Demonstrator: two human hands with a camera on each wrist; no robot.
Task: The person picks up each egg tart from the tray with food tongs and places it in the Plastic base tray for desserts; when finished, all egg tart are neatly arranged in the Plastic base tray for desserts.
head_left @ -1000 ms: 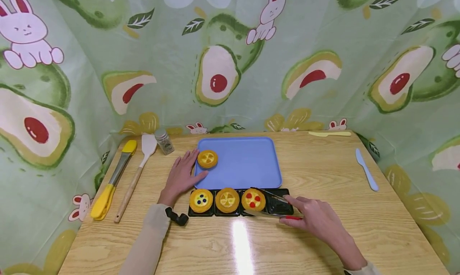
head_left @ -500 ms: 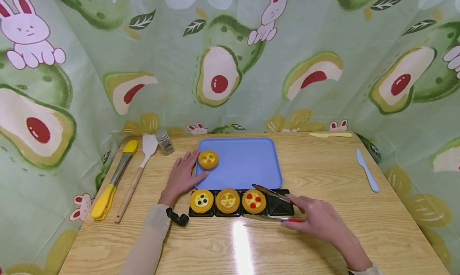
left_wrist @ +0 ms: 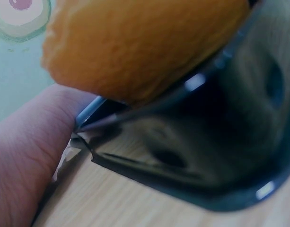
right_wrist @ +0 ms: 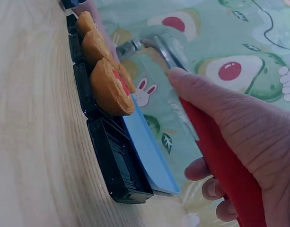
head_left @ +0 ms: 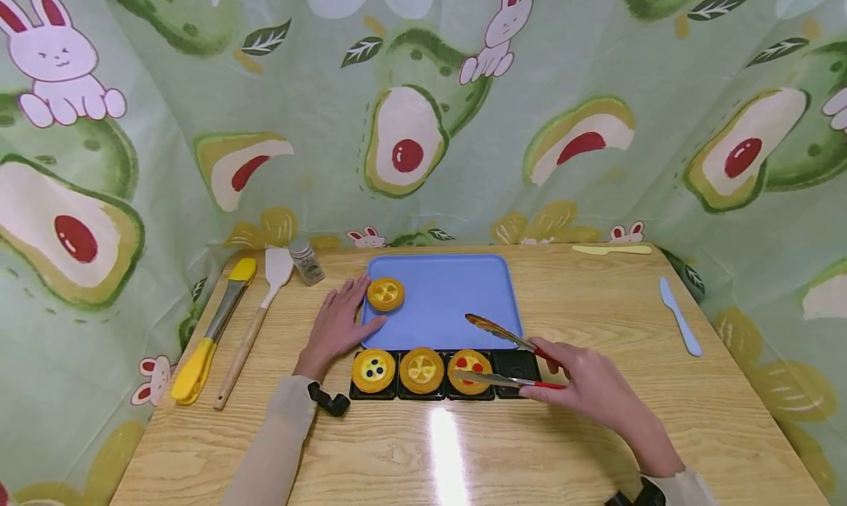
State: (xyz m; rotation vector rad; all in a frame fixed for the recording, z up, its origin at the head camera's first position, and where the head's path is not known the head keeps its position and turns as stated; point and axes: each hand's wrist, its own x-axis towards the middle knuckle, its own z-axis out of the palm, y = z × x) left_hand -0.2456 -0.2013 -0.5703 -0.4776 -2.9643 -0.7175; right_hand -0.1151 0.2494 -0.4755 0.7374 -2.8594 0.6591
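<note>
My left hand (head_left: 337,328) rests with spread fingers at the left edge of the blue tray (head_left: 450,293). Beside its fingertips, a tart (head_left: 386,294) with yellow wedges sits on the tray. My right hand (head_left: 589,385) grips tongs (head_left: 503,333) by their red handles (right_wrist: 225,165). The tongs' arms are spread, with nothing between them, and overlap the red-dotted tart (head_left: 471,357) and the tray's front in the head view. That tart, a yellow-wedged tart (head_left: 421,371) and a blue-dotted tart (head_left: 373,371) sit in black cups; the rightmost black cup (head_left: 512,362) is empty.
At left lie yellow-tipped tongs (head_left: 225,307) and a white spatula (head_left: 278,267) with a wooden handle, near a spice jar (head_left: 306,262). A yellow knife (head_left: 612,249) lies at the back right, a blue knife (head_left: 679,316) at far right. A printed curtain surrounds the table.
The right hand's tongs have lifted from either side of the red-dotted tart to over it, their upper arm now over the tray. The tart stays in its cup. The left hand keeps its place.
</note>
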